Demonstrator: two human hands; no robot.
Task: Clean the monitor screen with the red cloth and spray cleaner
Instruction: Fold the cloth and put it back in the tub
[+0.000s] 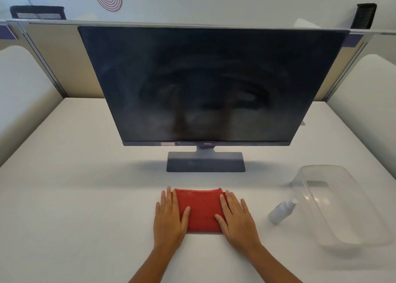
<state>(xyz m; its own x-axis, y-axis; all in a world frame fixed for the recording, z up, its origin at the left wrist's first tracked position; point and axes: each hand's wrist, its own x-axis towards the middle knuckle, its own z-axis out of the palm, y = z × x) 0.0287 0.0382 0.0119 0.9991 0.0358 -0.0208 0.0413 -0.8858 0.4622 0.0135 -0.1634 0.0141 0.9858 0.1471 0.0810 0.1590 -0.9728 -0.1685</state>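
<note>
Cloth (201,211): red, folded to a flat rectangle, lying on the desk (85,197) nearest the viewer, centred before the monitor.
Left hand (170,217): palm down, fingers straight and close together, resting on the cloth's left edge with the thumb over the fabric; gripping nothing.
Right hand (235,217): mirror pose on the right edge, fingers flat and slightly spread, thumb on the fabric; gripping nothing.
Bottle (282,211): small white spray bottle, tilted or lying with its nozzle pointing up and right, well right of the cloth and just beside the tub; untouched.
Tub (342,205): clear plastic container at the desk's right side; it appears to hold nothing.
Stand (205,161): dark flat base, beyond the cloth and apart from it.
Screen (205,85): dark, unlit, showing hazy curved smears across its centre, which may be dirt or reflection.
Step in hand: judged as cloth handling at the desk, either readying it or laying it down; which one cannot be told.
Next move: if wiping remains, one hand must lift the cloth while the other reaches right for the bottle, then mist lightly to avoid drips toward the lower bezel.
</note>
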